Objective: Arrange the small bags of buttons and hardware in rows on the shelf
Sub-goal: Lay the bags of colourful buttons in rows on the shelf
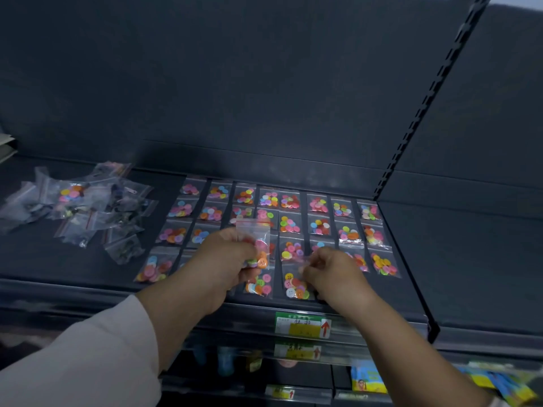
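Several small clear bags of coloured buttons (289, 224) lie in rows on the dark shelf (458, 259). My left hand (227, 259) holds a bag of buttons (258, 245) upright above the rows, near the middle. My right hand (332, 271) pinches the top edge of another button bag (295, 284) that lies in the front row. A loose heap of bags with dark hardware (85, 212) sits at the left of the shelf, one bag of buttons among them.
A slotted upright (411, 136) bounds the shelf on the right. A green and yellow price label (302, 324) is fixed to the shelf's front edge. Lower shelves hold more labels and colourful packets (367, 377).
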Available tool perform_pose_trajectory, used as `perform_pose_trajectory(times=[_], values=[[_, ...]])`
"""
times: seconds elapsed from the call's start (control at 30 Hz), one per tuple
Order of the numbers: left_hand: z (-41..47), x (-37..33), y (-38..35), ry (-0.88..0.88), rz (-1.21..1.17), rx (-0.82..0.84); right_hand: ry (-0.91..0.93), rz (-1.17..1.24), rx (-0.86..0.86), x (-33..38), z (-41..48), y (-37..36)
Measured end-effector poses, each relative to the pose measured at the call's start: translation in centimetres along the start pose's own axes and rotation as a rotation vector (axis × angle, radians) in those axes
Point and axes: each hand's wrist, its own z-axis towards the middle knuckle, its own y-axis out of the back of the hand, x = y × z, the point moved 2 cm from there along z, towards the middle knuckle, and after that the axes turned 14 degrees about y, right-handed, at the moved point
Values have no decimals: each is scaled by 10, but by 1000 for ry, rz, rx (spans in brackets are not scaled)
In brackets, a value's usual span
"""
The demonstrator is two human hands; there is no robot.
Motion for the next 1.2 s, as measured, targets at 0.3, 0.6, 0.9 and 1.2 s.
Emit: perform_pose_trajectory(times=[0.3, 0.6, 0.9, 1.2], values=[[3, 1, -1, -15, 42, -6, 397, -201, 163, -5, -6, 3], [1, 1, 1, -13, 17, -10, 413, -133, 255, -9, 3, -8], [-4, 2, -10, -43, 73, 68, 267, 278, 62, 3, 0, 6], [-8, 6, -48, -61, 167, 90, 88, 663, 21, 12, -10, 24]])
